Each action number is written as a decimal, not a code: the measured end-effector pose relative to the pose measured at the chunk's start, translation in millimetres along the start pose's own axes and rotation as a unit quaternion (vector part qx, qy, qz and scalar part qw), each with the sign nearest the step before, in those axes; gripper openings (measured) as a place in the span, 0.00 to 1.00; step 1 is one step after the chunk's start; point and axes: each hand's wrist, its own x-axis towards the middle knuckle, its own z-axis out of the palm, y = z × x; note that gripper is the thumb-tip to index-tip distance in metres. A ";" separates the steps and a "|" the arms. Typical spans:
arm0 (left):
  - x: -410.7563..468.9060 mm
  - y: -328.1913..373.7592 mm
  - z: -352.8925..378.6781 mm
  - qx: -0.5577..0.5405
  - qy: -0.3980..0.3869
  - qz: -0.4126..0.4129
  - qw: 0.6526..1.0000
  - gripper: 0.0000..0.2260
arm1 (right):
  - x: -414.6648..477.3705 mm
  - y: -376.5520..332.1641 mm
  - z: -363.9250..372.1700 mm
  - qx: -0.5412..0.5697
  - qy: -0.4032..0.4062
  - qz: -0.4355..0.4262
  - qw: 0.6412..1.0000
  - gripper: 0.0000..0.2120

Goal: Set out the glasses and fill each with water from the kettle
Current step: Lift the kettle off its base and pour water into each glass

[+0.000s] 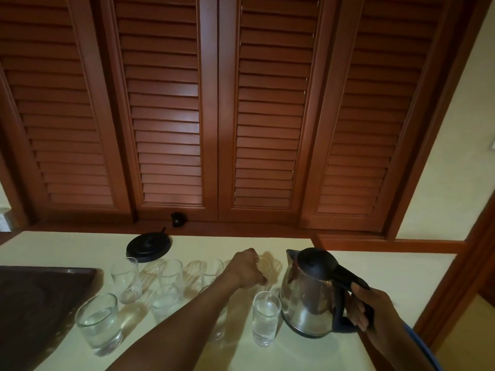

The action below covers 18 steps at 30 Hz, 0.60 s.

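Several clear glasses stand in two rows on the cream counter (308, 354). My left hand (247, 269) reaches over them and grips the far right glass (265, 263) of the back row. A front glass (265, 321) holding water stands just left of the steel kettle (308, 295). My right hand (360, 309) is wrapped around the kettle's black handle; the kettle stands upright on the counter. Another glass (97, 322) with water is at the front left. My forearm hides part of one front glass.
The kettle's black base (148, 246) lies at the back of the counter, its plug (178, 218) by the wooden shutters (219, 116). A dark tray (34, 303) fills the left side. The counter's right edge drops off near the kettle.
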 end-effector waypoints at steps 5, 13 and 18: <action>-1.7 3.2 2.7 -0.065 0.061 0.010 0.996 0.27 | -4.9 -13.7 13.4 0.044 -0.033 0.018 0.998 0.36; -9.2 0.9 7.9 -0.226 0.119 0.039 0.966 0.23 | -5.0 -59.2 29.3 -0.034 0.035 -0.053 0.997 0.39; -10.9 2.8 7.6 -0.246 0.135 0.041 0.959 0.23 | 4.5 -107.4 45.8 -0.131 0.011 -0.075 0.989 0.38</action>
